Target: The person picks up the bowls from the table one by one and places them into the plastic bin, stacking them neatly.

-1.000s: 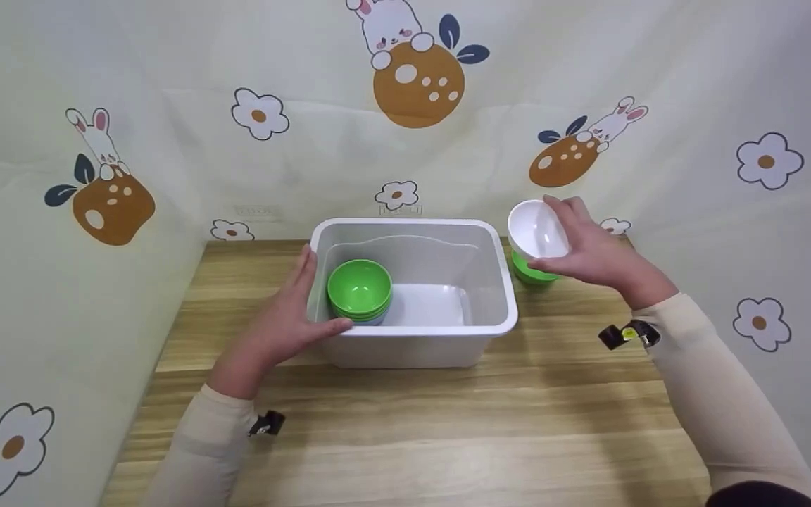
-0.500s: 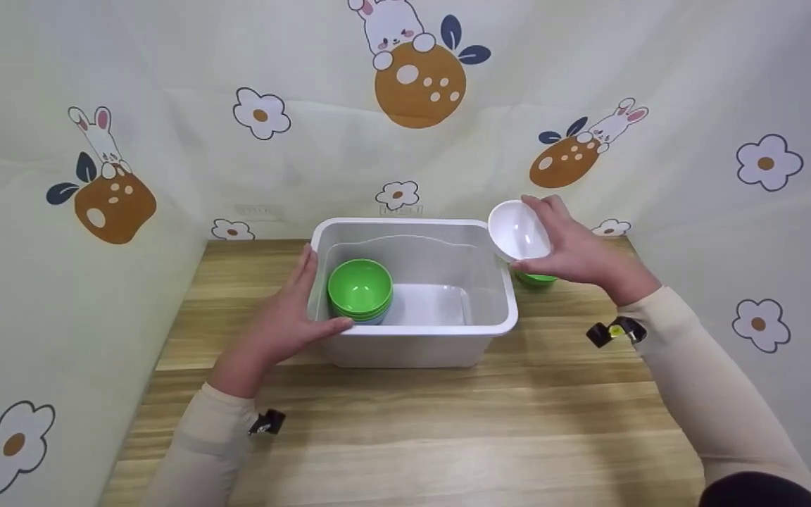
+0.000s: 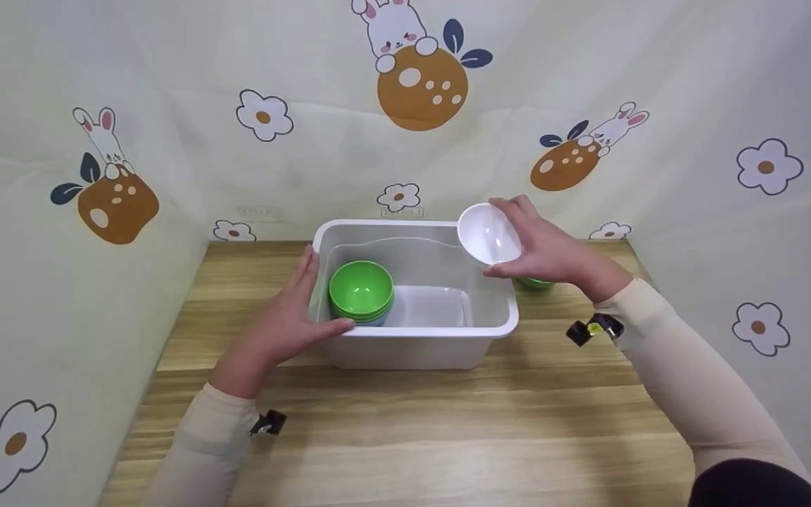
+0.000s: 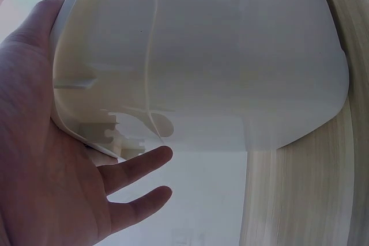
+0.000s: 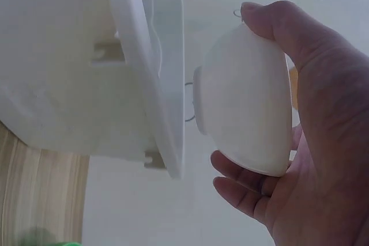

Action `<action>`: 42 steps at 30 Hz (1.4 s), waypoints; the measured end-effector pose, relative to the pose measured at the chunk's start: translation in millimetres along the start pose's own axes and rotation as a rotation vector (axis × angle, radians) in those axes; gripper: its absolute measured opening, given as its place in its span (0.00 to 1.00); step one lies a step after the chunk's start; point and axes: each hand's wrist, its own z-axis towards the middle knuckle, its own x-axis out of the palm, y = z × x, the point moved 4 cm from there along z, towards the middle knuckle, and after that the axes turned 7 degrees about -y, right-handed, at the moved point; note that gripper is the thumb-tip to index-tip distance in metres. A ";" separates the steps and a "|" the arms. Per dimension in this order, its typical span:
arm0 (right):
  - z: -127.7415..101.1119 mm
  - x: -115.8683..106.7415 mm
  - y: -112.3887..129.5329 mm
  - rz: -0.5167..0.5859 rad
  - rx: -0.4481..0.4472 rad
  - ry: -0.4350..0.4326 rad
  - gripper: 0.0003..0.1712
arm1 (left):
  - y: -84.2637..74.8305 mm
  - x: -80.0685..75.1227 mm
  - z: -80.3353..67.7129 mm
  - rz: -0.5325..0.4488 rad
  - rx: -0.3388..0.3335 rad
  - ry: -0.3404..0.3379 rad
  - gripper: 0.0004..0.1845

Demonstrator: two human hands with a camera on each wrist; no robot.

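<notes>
My right hand [image 3: 546,250] pinches a small white bowl [image 3: 484,236] between thumb and fingers, tilted with its inside facing left and toward the camera. The bowl is over the right rim of a white plastic bin [image 3: 419,332]; in the right wrist view the bowl's foot [image 5: 200,101] faces the bin's rim. My left hand [image 3: 280,320] rests against the bin's left front corner, thumb along the front rim and fingers at the left side. In the left wrist view two straight fingers [image 4: 138,168] stretch along its outside. A green bowl [image 3: 362,287] tops a stack inside the bin, at left.
Right of the bin, mostly hidden behind my right hand, another green bowl [image 3: 536,284] stands on the wooden table [image 3: 405,429]. A light curtain [image 3: 307,162] printed with rabbits, oranges and flowers encloses the back and both sides.
My right hand has carried the white bowl leftward, from above the green bowl beside the bin to over the bin's right rim. The left hand and the bin have stayed put.
</notes>
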 end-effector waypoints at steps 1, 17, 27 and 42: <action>1.6 2.0 2.5 0.005 -0.007 -0.002 0.68 | -0.2 0.0 -0.4 -0.003 -0.001 0.001 0.75; 29.5 28.0 32.2 0.019 -0.061 0.068 0.68 | -2.6 -0.8 -1.3 -0.018 0.014 0.013 0.75; 48.1 47.6 44.7 0.034 -0.097 0.118 0.68 | -0.6 -0.9 -1.3 -0.012 0.005 0.007 0.75; 68.3 65.4 61.4 0.041 -0.154 0.138 0.67 | -1.6 -1.0 -0.6 -0.023 -0.011 0.012 0.76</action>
